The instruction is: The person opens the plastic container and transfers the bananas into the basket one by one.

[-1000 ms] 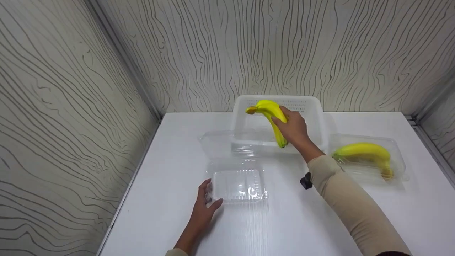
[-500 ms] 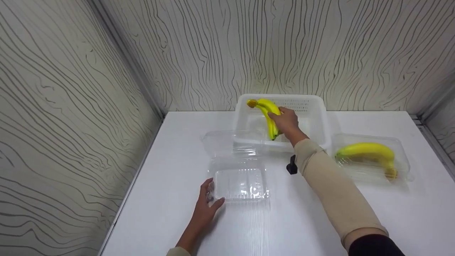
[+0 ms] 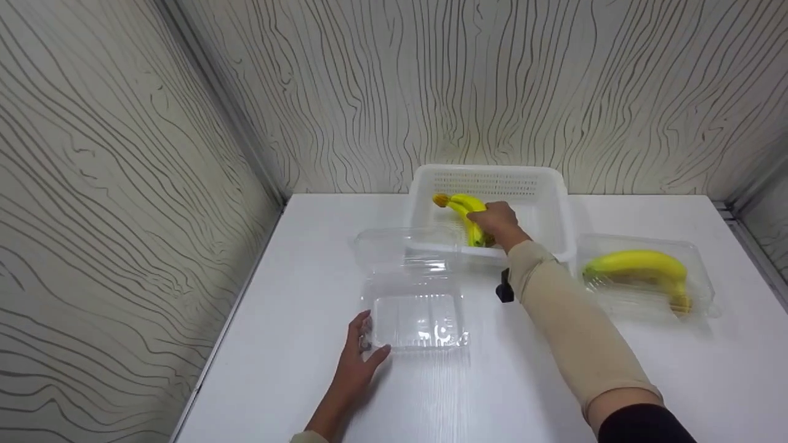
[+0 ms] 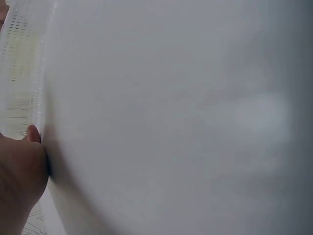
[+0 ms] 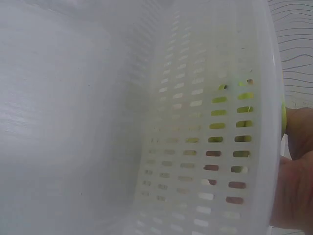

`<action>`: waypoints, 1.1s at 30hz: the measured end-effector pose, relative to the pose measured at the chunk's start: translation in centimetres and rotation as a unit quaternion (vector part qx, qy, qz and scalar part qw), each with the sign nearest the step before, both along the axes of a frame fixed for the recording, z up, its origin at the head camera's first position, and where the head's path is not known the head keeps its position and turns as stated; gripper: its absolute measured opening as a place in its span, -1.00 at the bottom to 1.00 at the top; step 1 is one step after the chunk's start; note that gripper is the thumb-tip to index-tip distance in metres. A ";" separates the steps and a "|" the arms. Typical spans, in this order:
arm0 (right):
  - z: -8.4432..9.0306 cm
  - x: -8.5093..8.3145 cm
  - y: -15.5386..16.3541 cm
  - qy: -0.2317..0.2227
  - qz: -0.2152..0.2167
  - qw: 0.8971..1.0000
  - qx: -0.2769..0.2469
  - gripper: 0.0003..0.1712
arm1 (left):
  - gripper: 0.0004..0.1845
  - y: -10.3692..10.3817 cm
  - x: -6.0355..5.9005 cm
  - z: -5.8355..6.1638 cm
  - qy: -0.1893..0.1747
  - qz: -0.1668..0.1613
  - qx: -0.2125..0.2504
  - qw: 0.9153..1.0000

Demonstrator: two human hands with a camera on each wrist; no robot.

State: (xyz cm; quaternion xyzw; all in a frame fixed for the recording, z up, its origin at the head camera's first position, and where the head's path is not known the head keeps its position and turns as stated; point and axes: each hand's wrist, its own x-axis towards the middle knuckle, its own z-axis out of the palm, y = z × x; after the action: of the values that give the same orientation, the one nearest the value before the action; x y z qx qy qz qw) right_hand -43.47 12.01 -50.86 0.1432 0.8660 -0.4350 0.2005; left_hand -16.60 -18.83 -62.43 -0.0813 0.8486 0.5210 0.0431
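My right hand (image 3: 500,223) grips a small bunch of yellow bananas (image 3: 468,212) by its right side, low inside the white plastic basket (image 3: 550,246). The brown stem end points to the upper left. In the right wrist view, patches of the bananas (image 5: 244,110) and the fingers show through the slots of the basket wall (image 5: 195,78). My left hand (image 3: 356,363) holds the near left corner of an open clear plastic clamshell container (image 3: 412,320), its thumb on the front rim. The container's raised lid (image 3: 381,249) leans back toward the basket.
To the right of the basket lies a closed clear container (image 3: 689,261) with a banana bunch (image 3: 637,261) inside. A black device (image 3: 505,288) hangs below the right sleeve. Patterned walls border the white table (image 3: 277,344) at the back and sides.
My right hand has moved slightly left, then lowered the bananas into the basket. The left hand stays at the corner of the clamshell.
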 end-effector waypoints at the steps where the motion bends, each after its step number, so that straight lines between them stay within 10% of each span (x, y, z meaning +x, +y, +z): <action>1: 0.0 0.0 0.0 -0.001 0.008 1.000 0.000 -0.16 | -0.05 0.0 0.0 0.1 0.000 0.002 0.001 1.000; 33: 0.1 2.1 0.1 -0.003 0.172 0.985 0.019 -0.14 | -0.07 -0.2 0.1 -0.5 0.002 -0.013 0.033 0.999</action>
State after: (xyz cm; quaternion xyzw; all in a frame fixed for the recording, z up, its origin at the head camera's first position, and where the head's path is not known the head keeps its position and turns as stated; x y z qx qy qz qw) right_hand -41.36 12.12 -50.72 -0.0025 0.8852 -0.3771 0.2725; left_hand -16.54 -19.05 -62.88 -0.0680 0.8320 0.5482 0.0506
